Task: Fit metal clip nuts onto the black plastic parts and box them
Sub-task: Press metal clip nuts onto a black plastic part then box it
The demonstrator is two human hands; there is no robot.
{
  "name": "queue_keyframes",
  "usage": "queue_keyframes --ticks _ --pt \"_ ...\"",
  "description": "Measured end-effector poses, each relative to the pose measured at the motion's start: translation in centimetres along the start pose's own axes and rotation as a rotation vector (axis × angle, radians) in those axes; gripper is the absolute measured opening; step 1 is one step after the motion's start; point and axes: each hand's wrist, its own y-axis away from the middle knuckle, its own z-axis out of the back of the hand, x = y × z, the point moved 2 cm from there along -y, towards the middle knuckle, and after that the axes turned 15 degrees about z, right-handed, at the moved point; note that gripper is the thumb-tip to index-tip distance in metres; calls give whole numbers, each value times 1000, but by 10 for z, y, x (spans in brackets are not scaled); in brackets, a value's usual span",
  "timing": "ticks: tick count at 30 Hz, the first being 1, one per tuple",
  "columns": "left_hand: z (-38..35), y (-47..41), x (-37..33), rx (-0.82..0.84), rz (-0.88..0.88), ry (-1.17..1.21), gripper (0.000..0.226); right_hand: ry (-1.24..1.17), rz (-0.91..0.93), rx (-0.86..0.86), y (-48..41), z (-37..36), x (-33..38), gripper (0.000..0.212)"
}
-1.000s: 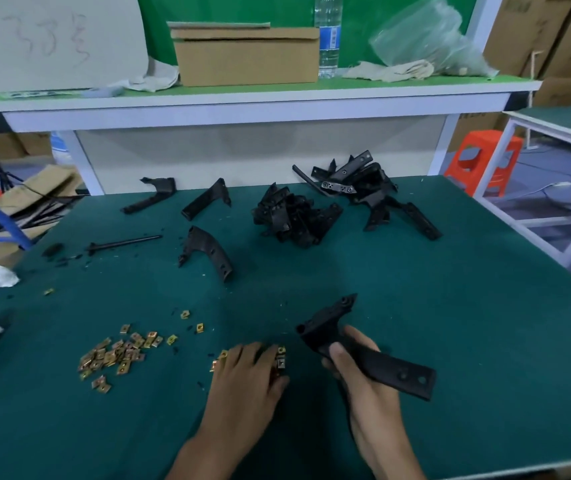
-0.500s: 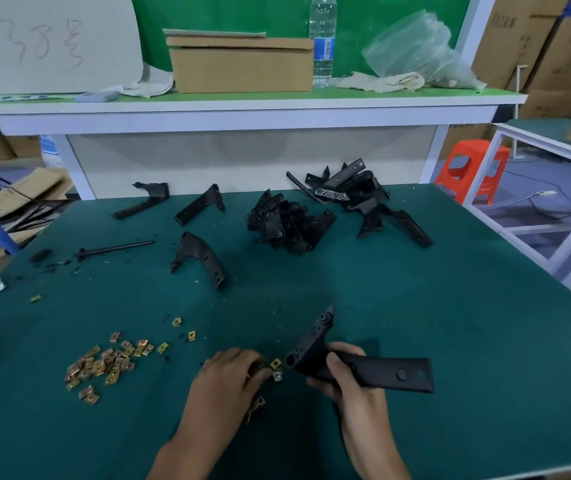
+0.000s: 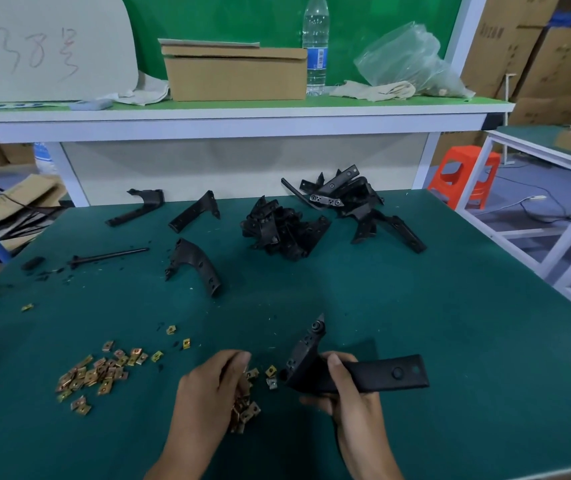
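My right hand (image 3: 350, 393) grips an L-shaped black plastic part (image 3: 381, 374) just above the green mat near the front edge, its short arm pointing up and left. My left hand (image 3: 208, 389) has its fingers curled over a small heap of brass-coloured clip nuts (image 3: 244, 410); whether it pinches one is hidden. Two loose clip nuts (image 3: 271, 375) lie between the hands. A larger scatter of clip nuts (image 3: 97, 372) lies to the left. Two piles of black parts (image 3: 282, 228) (image 3: 353, 202) sit at the back of the table.
Single black parts (image 3: 195, 263) (image 3: 194, 211) (image 3: 137, 207) and a black rod (image 3: 107, 256) lie at the back left. A cardboard box (image 3: 235, 74), a water bottle (image 3: 316, 46) and a plastic bag (image 3: 405, 64) stand on the raised shelf. An orange stool (image 3: 461, 174) is off to the right.
My right hand has turned the black part so its long arm lies level. My left hand has slid back over the clip nuts near the part.
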Motion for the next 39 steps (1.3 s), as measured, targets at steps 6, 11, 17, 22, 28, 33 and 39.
queue_keyframes --ticks 6,11,17,22,28,33,39 --pt "3 -1 8 171 167 116 15 2 -10 -7 0 -1 2 24" --pt "5 1 8 187 232 236 22 -2 -15 -24 0 -1 2 17" --pt "9 5 -1 194 220 287 19 2 -14 -23 0 -2 5 18" --pt "12 7 -6 184 213 218 10 4 -12 -23 0 -2 6 23" --pt "14 10 -11 196 190 166 22 -9 -21 -42 1 -3 6 21" --pt "16 12 -11 190 245 207 22 -22 -38 -60 0 -2 2 17" --pt "15 12 -15 259 252 197 19 -53 -66 -75 1 -3 3 23"
